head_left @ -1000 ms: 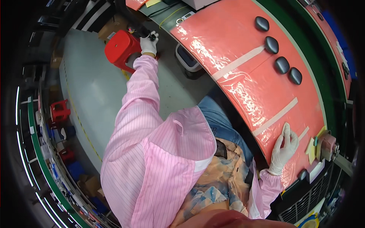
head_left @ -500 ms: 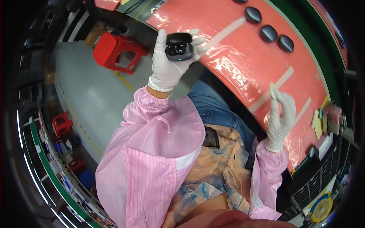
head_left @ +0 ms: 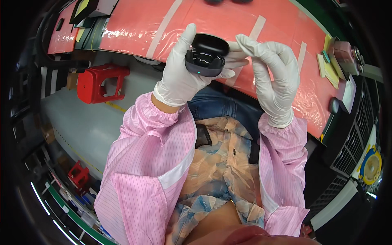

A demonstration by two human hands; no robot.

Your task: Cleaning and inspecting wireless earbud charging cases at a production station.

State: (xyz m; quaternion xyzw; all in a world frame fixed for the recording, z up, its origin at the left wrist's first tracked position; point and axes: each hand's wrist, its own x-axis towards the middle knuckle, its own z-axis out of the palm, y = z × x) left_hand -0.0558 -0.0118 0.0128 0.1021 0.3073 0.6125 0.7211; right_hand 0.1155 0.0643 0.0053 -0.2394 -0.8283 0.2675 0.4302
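My gloved left hand (head_left: 177, 79) holds a dark grey earbud charging case (head_left: 205, 68) on its palm and fingers. The case's lid is raised, a small green light glows on its front, and shiny contacts show inside the dark well. Just to the right is my gloved right hand (head_left: 275, 75), thumb and forefinger pressed together in a pinch near the left fingertips. Whether anything sits in that pinch is too small to tell. Both hands are above the near edge of the red-covered table (head_left: 134, 30).
Pale tape strips (head_left: 165, 26) cross the table cover. Dark rounded objects (head_left: 213, 1) are cut off at the top edge. Yellow note pads (head_left: 330, 71) and a small dark oval object (head_left: 334, 105) are at the right. A red stool (head_left: 87, 86) stands on the floor at left.
My view has turned rightward. My right hand has come close to the left hand and the case, keeping its pinch. The case stays open in my left hand.
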